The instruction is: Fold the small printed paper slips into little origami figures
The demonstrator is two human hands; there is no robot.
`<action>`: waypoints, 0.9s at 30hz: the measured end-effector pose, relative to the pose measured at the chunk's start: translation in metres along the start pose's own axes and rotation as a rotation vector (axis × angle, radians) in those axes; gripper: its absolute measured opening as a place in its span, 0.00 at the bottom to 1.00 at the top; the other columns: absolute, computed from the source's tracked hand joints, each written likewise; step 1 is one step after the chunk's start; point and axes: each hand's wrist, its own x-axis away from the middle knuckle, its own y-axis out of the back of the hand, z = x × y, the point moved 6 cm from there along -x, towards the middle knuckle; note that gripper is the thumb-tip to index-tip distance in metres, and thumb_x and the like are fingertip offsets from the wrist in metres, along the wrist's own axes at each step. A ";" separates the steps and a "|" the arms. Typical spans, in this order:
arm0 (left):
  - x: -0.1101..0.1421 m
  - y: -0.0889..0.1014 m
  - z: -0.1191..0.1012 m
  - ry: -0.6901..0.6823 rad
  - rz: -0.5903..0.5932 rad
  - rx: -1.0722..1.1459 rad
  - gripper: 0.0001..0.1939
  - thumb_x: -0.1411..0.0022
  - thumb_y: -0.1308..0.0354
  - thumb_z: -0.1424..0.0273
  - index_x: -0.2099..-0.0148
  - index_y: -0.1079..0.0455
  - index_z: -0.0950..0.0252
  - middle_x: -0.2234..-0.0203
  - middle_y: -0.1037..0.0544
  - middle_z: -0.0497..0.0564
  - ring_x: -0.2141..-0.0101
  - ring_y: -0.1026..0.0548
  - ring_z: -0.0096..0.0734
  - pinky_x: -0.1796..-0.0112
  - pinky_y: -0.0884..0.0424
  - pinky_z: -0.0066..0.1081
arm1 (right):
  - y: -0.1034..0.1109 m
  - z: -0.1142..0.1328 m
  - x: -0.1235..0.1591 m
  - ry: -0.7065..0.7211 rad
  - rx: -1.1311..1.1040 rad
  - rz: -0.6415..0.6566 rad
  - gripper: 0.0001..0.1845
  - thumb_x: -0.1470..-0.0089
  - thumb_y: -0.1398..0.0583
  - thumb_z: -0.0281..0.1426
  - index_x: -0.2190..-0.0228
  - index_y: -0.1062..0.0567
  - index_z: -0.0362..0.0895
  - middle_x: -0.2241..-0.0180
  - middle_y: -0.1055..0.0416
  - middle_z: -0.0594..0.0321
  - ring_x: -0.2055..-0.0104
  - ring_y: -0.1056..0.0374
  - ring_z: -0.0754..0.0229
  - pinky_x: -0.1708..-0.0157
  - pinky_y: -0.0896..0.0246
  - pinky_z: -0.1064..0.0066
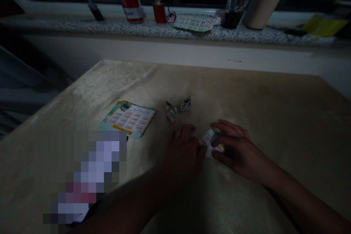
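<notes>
A small square of folded printed paper [210, 142] lies on the table between my hands. My right hand [238, 150] is bent over its right side, thumb and fingertips on the paper. At the left edge of the paper is my left hand [183, 150], its fingers curled down to the tabletop and its thumb side against the paper; part of its grip is in shadow. Just beyond my left hand stand two small folded paper pieces, one [171, 111] at the left and another [186, 104] at the right. Farther left lies a stack of printed calendar sheets [131, 117].
A pixelated, lit object [95, 172] lies left of my left forearm. The table [274, 98] ends at a wall below a granite sill [90, 27]. On the sill stand a red can [131, 5], a small red bottle [159, 11], a blister pack [194, 22] and a dark cup [236, 5].
</notes>
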 end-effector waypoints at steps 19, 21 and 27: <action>0.003 0.003 -0.001 -0.059 -0.068 -0.040 0.09 0.31 0.41 0.65 0.55 0.24 0.66 0.47 0.27 0.60 0.47 0.30 0.50 0.48 0.34 0.53 | -0.003 0.006 0.000 0.097 0.041 0.073 0.25 0.43 0.36 0.26 0.47 0.22 0.60 0.32 0.40 0.61 0.29 0.49 0.40 0.36 0.48 0.38; 0.004 0.003 -0.004 -0.150 -0.084 -0.041 0.10 0.28 0.45 0.67 0.52 0.24 0.63 0.46 0.26 0.58 0.47 0.30 0.48 0.48 0.34 0.51 | -0.003 0.006 0.000 0.104 0.054 0.082 0.25 0.43 0.36 0.26 0.47 0.22 0.60 0.32 0.40 0.61 0.28 0.49 0.39 0.36 0.49 0.37; 0.008 0.006 -0.013 -0.274 -0.075 -0.087 0.11 0.27 0.48 0.69 0.52 0.24 0.63 0.48 0.22 0.57 0.49 0.26 0.46 0.49 0.34 0.51 | -0.002 0.005 0.001 0.110 0.058 0.083 0.24 0.43 0.36 0.27 0.47 0.22 0.59 0.32 0.40 0.60 0.28 0.50 0.39 0.36 0.49 0.37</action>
